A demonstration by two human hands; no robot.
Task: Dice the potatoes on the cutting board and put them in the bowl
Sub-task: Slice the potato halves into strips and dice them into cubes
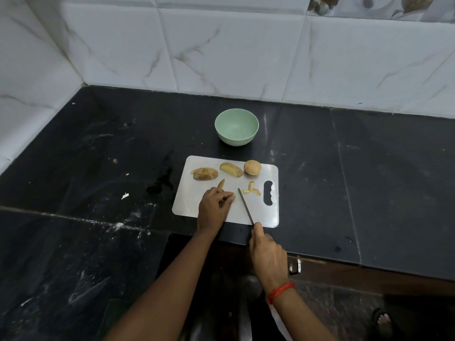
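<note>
Head view shows the left hand (214,202) pressing down on a small pale potato piece (233,196) near the front of the white plastic cutting board (268,219), fingers curled over it; a thin brown-skinned wedge (221,184) sticks out just behind the knuckles. The right hand (267,254) is clenched around the handle of a narrow dark-bladed knife (245,206), whose tip rests on the board just beside the left fingertips.

To dice well, I think the fingertips should stay tucked back, and the blade should come down straight beside them in even, close cuts (the piece is small, so it can slip easily).

Farther back on the board lie a sliced potato half (204,174), a long potato wedge (231,169) and a round uncut potato (252,167), with some yellow peel scraps (252,190) near the handle hole. The pale green round bowl (236,127) stands empty on the black stone counter (98,156) behind the board. Nothing blocks the way to it, only the waiting potatoes lie between.
</note>
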